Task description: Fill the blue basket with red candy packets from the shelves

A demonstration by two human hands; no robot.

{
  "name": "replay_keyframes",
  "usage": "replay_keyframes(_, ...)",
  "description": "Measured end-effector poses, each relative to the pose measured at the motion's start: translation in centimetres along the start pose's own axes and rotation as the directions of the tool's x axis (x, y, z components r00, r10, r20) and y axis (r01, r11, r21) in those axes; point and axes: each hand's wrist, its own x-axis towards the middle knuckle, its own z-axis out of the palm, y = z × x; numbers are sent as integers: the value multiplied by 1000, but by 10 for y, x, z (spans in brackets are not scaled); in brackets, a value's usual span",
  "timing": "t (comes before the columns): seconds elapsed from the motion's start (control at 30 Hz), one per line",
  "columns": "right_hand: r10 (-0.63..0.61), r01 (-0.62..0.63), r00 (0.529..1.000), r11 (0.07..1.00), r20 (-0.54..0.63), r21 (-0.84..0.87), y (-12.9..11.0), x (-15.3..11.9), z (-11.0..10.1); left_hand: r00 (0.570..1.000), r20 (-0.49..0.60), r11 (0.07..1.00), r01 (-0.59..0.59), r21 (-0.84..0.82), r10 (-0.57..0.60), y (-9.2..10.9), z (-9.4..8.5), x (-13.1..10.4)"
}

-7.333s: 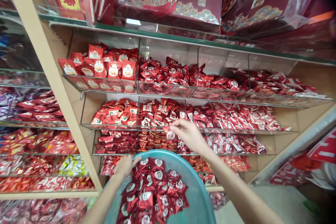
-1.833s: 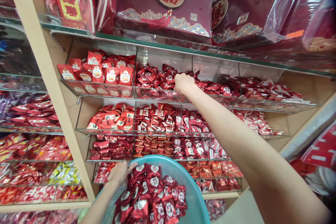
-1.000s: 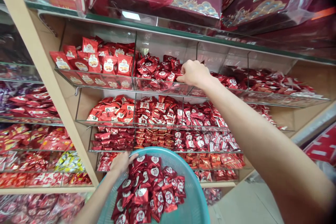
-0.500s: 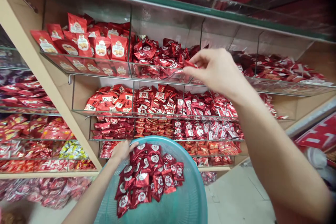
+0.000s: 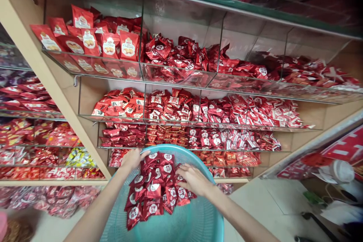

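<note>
Under shop shelves packed with red packets, we see a teal basket (image 5: 181, 230) in front of the wooden shelving (image 5: 56, 79), over a pale tiled floor (image 5: 255, 204). Tiers of red wrappers line glass-fronted shelves (image 5: 176, 83) on the far side, with yellow packets (image 5: 81, 157) low on the left and plastic-wrapped bundles (image 5: 65, 198) beneath them. The basket's rounded rim curves nearest the lowest tiers at its far side, while its perforated wall shows on the left and its teal bottom shows on the near side. Floor tiles stretch to the right of the basket, toward a white object (image 5: 342, 170) and a dark bar (image 5: 320, 225) at the right. Our left hand (image 5: 132, 160) is closed on the far left of the rim, thumb and fingers around the edge. Our right hand (image 5: 191, 179) is inside the basket, fingers partly bent over the right side of the heap of maroon packets (image 5: 153, 189); whether a packet sits between them, we cannot tell. The heap lies in the far and left part of the basket, white round labels mostly facing up. Half a second ago our right hand was up at the top glass-fronted shelf with a red packet pinched in its fingers; it has since come down to the heap, while our left hand has stayed on the rim.
</note>
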Motion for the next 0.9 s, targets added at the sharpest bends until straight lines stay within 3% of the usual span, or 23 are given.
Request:
replay_keyframes(0.37,-25,23,999,999,29,44,0,-3,27,1000,13,1000,12,5,-12,3,-5,-2)
replay_keyframes(0.57,3,13,994,989,-105,147,-4,-6,17,1000,-3,999,0,36,0,3,-5,-3)
replay_keyframes(0.67,-10,51,967,987,-254,153,-8,0,-12,1000,-19,999,6,37,-5,1,-3,-4)
replay_keyframes(0.73,-41,96,919,988,-392,122,-11,8,-43,1000,-27,1000,1,25,0,0,-1,-3)
replay_keyframes(0.8,-85,138,837,989,-541,58,-15,17,-82,999,-39,1000,5,10,-5,-2,1,-2)
replay_keyframes(0.9,-181,170,671,981,-719,-88,-20,30,-151,998,-56,1000,12,-4,-12,-5,5,0)
